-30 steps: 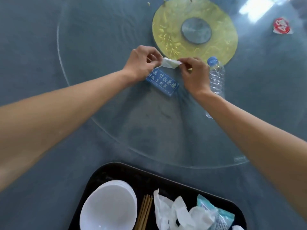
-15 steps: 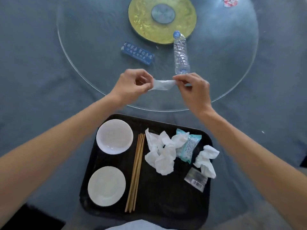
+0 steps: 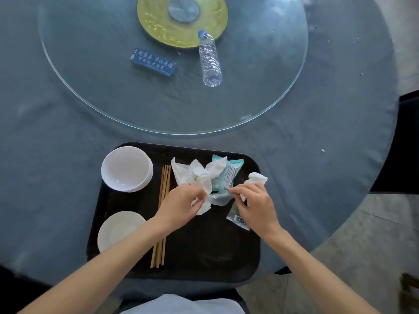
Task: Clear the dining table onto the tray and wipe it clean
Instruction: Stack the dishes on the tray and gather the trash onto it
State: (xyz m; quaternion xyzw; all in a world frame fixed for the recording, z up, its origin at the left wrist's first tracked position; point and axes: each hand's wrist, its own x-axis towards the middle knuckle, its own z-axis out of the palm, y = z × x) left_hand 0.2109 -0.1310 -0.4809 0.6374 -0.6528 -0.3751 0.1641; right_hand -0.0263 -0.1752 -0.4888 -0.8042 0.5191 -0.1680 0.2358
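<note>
A black tray (image 3: 226, 257) lies on the grey tablecloth at the near edge. It carries a white bowl (image 3: 127, 168), a white plate (image 3: 120, 230), wooden chopsticks (image 3: 162, 223), crumpled tissues (image 3: 195, 173), a teal packet (image 3: 231, 175) and a clear barcode wrapper (image 3: 238, 219). My left hand (image 3: 181, 202) and my right hand (image 3: 256, 205) hover low over the tray's middle. Each pinches one end of a small white paper piece (image 3: 220, 198) just above the tissue pile.
On the glass turntable (image 3: 90, 105) behind the tray lie a clear plastic bottle (image 3: 209, 57) and a blue sign block (image 3: 153, 62), with a yellow disc (image 3: 181, 19) at its centre. Crumbs dot the cloth at right. A dark chair (image 3: 403, 143) stands at the right edge.
Both hands have carried the white paper piece from beside the blue sign on the turntable back and down to the tray. My view has pulled back with them.
</note>
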